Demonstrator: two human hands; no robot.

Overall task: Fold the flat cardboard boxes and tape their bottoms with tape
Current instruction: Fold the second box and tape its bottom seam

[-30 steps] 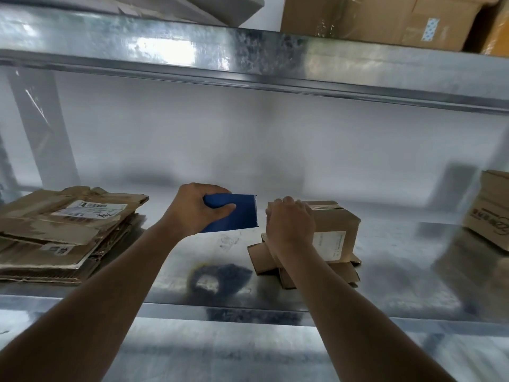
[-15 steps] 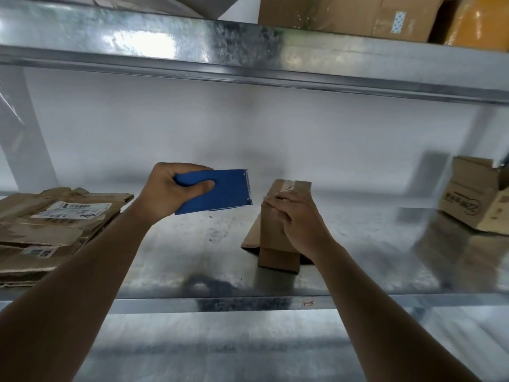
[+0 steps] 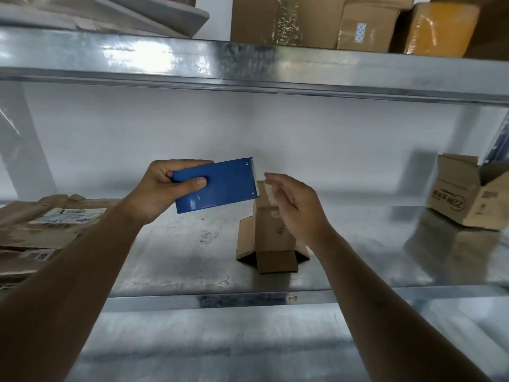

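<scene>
My left hand [image 3: 162, 188] grips a blue tape dispenser [image 3: 220, 186] and holds it in the air above the metal shelf [image 3: 179, 249], its cutting edge pointing right. A small folded cardboard box [image 3: 271, 232] stands on the shelf below and to the right of the dispenser, with its flaps spread out at the base. My right hand [image 3: 294, 208] hovers in front of the box's upper part, fingers relaxed and slightly blurred, close to the dispenser's cutting edge. It holds nothing that I can make out.
A pile of flat cardboard boxes [image 3: 41, 230] lies at the left end of the shelf. An open printed box [image 3: 468, 191] sits at the right. The upper shelf [image 3: 275, 67] carries several taped boxes [image 3: 286, 20].
My right hand has let go of the small box and lifted toward the dispenser. My left hand has raised the dispenser. The box now stands on its own.
</scene>
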